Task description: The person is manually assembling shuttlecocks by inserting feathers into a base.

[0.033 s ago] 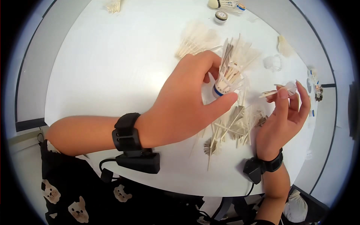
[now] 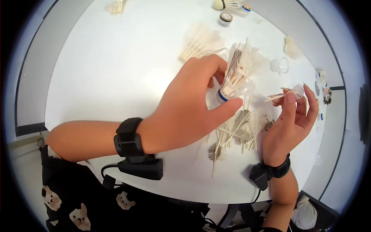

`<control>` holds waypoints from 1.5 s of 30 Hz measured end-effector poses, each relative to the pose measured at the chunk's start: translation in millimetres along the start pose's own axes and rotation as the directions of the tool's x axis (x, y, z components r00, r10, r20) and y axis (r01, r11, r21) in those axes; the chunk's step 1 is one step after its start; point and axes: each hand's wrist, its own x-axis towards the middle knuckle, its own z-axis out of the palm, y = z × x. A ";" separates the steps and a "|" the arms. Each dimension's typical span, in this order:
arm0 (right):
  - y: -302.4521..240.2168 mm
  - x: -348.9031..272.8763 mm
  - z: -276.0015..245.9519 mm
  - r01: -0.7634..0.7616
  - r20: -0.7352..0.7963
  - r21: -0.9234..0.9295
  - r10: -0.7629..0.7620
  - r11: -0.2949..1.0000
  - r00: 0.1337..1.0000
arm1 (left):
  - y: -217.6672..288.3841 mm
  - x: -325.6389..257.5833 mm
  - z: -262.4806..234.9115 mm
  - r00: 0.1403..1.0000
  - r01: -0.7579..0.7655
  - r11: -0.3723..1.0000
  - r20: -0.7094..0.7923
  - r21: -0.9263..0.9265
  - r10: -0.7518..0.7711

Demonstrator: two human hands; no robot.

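Note:
A shuttlecock (image 2: 232,87) with a blue band round its base stands base down, its white and grey feathers fanning upward. My left hand (image 2: 197,102) curves round it, the index finger passing behind and the thumb in front of the base. Its fingertips are partly hidden by the feathers. To the right, my right hand (image 2: 291,120) pinches a loose white feather (image 2: 296,92) between thumb and fingers, quill toward the shuttlecock. Between and below my hands lies a pile of loose feathers (image 2: 239,129), white and grey, with pale quills.
Behind my left hand lies a fan of white feathers (image 2: 201,42). Farther back are a round white cap (image 2: 225,18) and another shuttlecock (image 2: 228,4). A tangle of white thread (image 2: 279,65) and a yellowish feather piece (image 2: 291,48) lie at right. More feathers (image 2: 116,7) sit far left.

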 end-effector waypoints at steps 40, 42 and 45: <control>4.7 -1.9 -12.7 0.400 0.248 0.097 -0.411 0.912 0.877 | -0.6 7.4 -1.2 0.991 -0.052 0.999 0.125 -0.010 0.053; 3.7 -0.8 -12.5 0.426 0.254 0.078 -0.431 0.901 0.866 | 0.6 5.9 -1.8 0.990 -0.048 0.999 0.134 0.013 0.046; 4.6 1.0 -12.1 0.459 0.268 0.082 -0.463 0.885 0.845 | -0.3 6.3 -0.6 0.988 0.034 0.998 0.150 -0.061 -0.025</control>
